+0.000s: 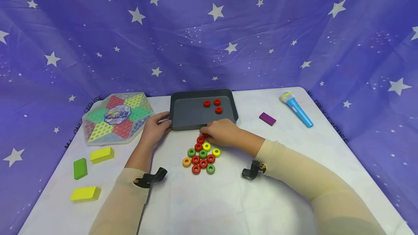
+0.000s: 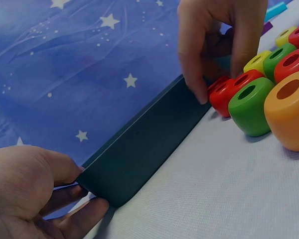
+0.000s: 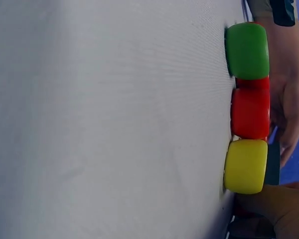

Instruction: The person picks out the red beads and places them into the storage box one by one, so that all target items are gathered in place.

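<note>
My left hand (image 1: 155, 130) touches the left side of a dark grey tray (image 1: 187, 113), its fingers and thumb against the outer wall near the front corner. At the tray's front wall my right hand (image 1: 223, 132) pinches a red bead (image 1: 205, 135), mostly hidden by the fingers. Just below it, a group of barrel-shaped beads stands with holes facing up: several red beads (image 1: 203, 163), several green beads (image 1: 210, 169), two yellow beads (image 1: 216, 152) and an orange bead (image 1: 186, 161). Three red beads (image 1: 218, 110) lie inside the tray.
On the left lie a hexagonal Chinese checkers board (image 1: 117, 119), two yellow blocks (image 1: 102, 155) and a green block (image 1: 80, 168). A purple block (image 1: 267, 119) and a blue toy microphone (image 1: 298, 111) lie on the right. A starry purple curtain (image 1: 183, 21) hangs behind the white table.
</note>
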`<state>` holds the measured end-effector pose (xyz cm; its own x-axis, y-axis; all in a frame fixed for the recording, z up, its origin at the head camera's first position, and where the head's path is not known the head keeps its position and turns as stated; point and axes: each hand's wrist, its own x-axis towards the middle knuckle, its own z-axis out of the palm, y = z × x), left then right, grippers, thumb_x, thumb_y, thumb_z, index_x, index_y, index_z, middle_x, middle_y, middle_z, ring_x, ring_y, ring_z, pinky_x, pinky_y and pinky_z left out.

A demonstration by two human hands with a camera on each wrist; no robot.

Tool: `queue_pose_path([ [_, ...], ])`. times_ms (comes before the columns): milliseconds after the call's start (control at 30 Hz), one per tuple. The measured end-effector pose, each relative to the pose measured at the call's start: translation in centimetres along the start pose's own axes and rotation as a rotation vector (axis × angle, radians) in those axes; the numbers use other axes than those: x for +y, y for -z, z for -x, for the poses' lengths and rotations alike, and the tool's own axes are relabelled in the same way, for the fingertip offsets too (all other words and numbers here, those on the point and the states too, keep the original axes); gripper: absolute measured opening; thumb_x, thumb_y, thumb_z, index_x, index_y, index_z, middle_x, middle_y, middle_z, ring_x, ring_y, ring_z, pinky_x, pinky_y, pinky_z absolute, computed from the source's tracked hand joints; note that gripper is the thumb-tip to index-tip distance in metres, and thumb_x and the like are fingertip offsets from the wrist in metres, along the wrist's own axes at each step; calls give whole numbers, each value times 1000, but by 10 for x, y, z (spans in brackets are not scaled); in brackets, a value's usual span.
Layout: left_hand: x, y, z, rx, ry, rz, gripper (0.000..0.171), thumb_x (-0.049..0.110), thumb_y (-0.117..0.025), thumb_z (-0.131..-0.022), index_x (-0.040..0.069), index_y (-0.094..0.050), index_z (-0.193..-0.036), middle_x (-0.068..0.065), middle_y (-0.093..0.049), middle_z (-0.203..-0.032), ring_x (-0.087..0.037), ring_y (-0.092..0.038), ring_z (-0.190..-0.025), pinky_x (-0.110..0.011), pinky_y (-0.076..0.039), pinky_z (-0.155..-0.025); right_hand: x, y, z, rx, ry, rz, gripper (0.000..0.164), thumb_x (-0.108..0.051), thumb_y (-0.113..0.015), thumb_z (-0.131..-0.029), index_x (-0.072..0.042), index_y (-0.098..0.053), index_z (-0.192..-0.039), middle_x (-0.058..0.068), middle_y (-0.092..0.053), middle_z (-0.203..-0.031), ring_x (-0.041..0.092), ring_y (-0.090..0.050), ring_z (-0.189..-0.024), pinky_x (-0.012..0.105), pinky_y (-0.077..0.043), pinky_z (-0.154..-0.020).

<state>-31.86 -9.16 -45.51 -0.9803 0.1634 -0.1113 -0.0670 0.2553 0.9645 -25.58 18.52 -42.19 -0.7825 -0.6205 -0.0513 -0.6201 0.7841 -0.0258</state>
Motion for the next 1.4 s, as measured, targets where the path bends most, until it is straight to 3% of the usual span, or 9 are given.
queue_pose_path([
  [233, -5, 8, 5, 16, 7, 7, 47, 8, -59, -101, 8, -53, -148, -15, -51, -148, -32, -60, -125, -29, -59, -91, 2, 6, 2, 35, 12, -91, 31, -32, -70, -93, -27, -69, -124, -11, -71, -97, 9, -59, -76, 29, -52, -64],
  [400, -2, 1, -1, 2, -32, 9, 46, 9, -60, -100, 7, -55, -146, -16, -52, -146, -31, -62, -122, -27, -60, -88, 24, 28, 5, 96, -37, -190, 30, -31, -73, -93, -24, -71, -122, -11, -68, -91, 10, -57, -76, 30, -51, -63],
  [600, 2, 0, -3, 21, -42, 11, 45, 8, -60, -99, 7, -57, -144, -16, -54, -145, -30, -63, -120, -27, -61, -87, 51, 45, -15, 135, -106, -193, 35, -27, -72, -94, -20, -69, -128, -3, -71, -99, 17, -61, -83, 35, -55, -67],
  [700, 1, 1, -3, 19, -34, 20, 45, 8, -60, -99, 7, -57, -144, -15, -53, -146, -30, -63, -121, -27, -61, -87, 58, 45, -30, 107, -130, -166, 38, -26, -71, -95, -20, -67, -132, -1, -71, -108, 19, -62, -88, 38, -57, -72],
  [833, -1, 0, -2, 22, -19, 27, 44, 9, -61, -99, 8, -58, -143, -13, -54, -145, -29, -63, -120, -26, -61, -87, 60, 39, -46, 52, -152, -126, 34, -26, -70, -96, -20, -67, -130, -1, -71, -104, 20, -63, -88, 40, -57, -74],
  [1000, 0, -1, -2, 16, -30, 18, 43, 8, -60, -100, 8, -58, -143, -14, -54, -145, -30, -63, -121, -30, -61, -89, 59, 27, -57, -2, -179, -34, 25, -28, -71, -95, -21, -69, -120, 0, -70, -99, 21, -64, -88, 43, -59, -73],
  [1100, 0, 0, -2, 21, -28, 16, 43, 9, -61, -100, 8, -58, -143, -13, -55, -145, -30, -63, -121, -33, -61, -89, 58, 22, -62, -14, -181, 15, 28, -28, -72, -95, -21, -69, -122, 1, -71, -104, 22, -65, -93, 45, -60, -76],
  [1333, -3, -1, -4, 29, -20, 10, 43, 9, -61, -100, 9, -59, -143, -12, -55, -144, -28, -63, -119, -30, -61, -87, 60, 24, -49, 49, -197, -29, 46, -37, -71, -95, -20, -61, -138, 6, -68, -117, 23, -64, -98, 43, -59, -79],
  [1400, -3, -1, -4, 29, -18, 10, 43, 9, -61, -100, 9, -58, -143, -12, -55, -144, -27, -63, -119, -29, -61, -87, 57, 29, -40, 83, -178, -92, 47, -39, -70, -95, -18, -62, -136, 4, -69, -110, 22, -63, -92, 41, -56, -75],
])
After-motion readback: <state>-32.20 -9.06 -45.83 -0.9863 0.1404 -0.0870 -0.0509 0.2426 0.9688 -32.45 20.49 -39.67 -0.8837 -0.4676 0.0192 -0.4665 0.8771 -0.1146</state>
